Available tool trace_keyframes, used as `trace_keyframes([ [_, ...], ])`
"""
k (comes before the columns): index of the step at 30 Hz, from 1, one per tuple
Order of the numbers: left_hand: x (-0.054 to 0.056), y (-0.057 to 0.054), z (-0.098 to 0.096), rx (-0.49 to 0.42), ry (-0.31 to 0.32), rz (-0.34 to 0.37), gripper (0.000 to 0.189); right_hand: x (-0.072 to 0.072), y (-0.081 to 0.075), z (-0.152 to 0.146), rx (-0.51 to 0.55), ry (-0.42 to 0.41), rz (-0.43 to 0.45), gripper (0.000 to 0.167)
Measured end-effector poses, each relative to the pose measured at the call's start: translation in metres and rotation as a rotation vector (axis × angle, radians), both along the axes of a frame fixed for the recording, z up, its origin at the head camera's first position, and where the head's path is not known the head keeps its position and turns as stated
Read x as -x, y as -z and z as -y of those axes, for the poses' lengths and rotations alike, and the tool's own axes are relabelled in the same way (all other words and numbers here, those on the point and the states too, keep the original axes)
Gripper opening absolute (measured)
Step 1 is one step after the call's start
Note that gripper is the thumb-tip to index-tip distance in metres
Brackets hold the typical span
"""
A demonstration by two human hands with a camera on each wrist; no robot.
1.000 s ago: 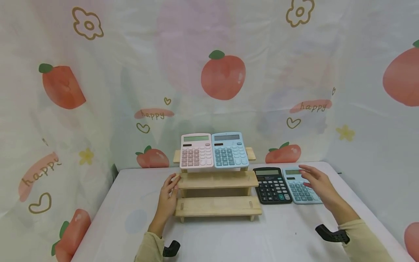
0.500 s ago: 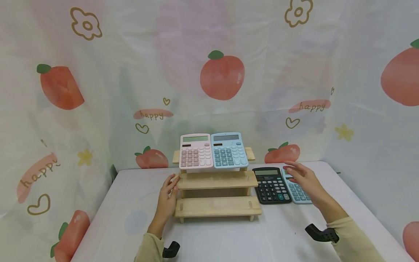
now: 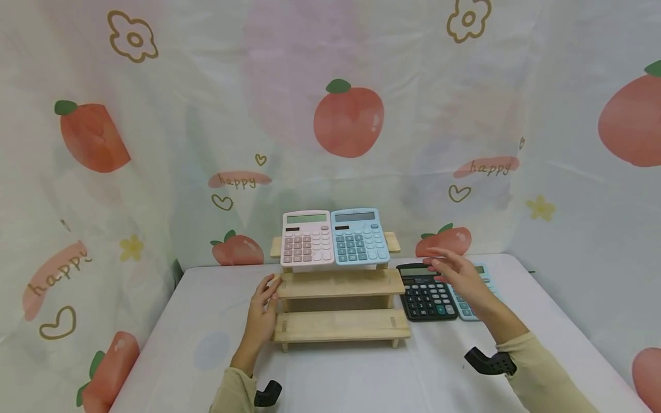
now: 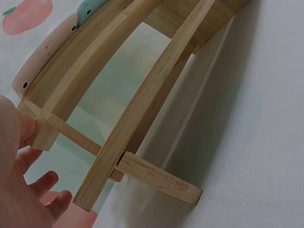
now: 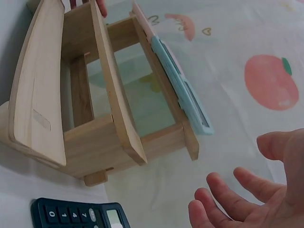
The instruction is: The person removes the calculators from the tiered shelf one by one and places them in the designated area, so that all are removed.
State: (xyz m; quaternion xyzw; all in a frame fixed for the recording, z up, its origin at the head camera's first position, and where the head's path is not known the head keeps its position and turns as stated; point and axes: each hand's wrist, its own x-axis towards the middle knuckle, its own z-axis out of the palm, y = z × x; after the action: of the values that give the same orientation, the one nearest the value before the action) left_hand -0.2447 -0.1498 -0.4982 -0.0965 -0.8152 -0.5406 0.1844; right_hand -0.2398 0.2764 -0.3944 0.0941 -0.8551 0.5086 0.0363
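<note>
My left hand (image 3: 261, 312) is at the left end of a three-tier wooden display rack (image 3: 338, 326), its thumb against the middle shelf's end in the left wrist view and its other fingers spread. A pink calculator (image 3: 308, 238) and a blue calculator (image 3: 360, 236) lean side by side on the top tier. My right hand (image 3: 462, 281) hovers over the table to the right of the rack, fingers loosely bent and holding nothing. It overlaps a black calculator (image 3: 427, 303) and partly hides a second blue calculator (image 3: 466, 310) beside it.
The two lower shelves (image 3: 341, 283) of the rack are bare. A white cloth (image 3: 217, 310) covers the table, and a fruit-printed curtain (image 3: 392, 189) hangs close behind and at both sides. Black wrist mounts (image 3: 490, 361) stick out from both sleeves.
My right hand has moved left, from over the blue calculator on the table to above the black one. My left hand stays at the rack's end.
</note>
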Motion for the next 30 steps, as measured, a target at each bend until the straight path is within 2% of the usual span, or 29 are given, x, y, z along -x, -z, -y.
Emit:
trace_keyframes([
  [7,0.0,0.0,0.0,-0.012,0.001,-0.002,0.037,0.005,0.0,0.012,-0.003,-0.04,0.008,0.052],
  [18,-0.001,-0.001,-0.001,-0.001,0.015,-0.02,0.037,0.016,0.0,0.033,0.071,-0.111,0.071,0.055],
  [30,-0.002,-0.003,-0.001,-0.006,0.004,-0.019,0.038,0.029,0.003,0.053,0.132,-0.123,0.144,0.063],
])
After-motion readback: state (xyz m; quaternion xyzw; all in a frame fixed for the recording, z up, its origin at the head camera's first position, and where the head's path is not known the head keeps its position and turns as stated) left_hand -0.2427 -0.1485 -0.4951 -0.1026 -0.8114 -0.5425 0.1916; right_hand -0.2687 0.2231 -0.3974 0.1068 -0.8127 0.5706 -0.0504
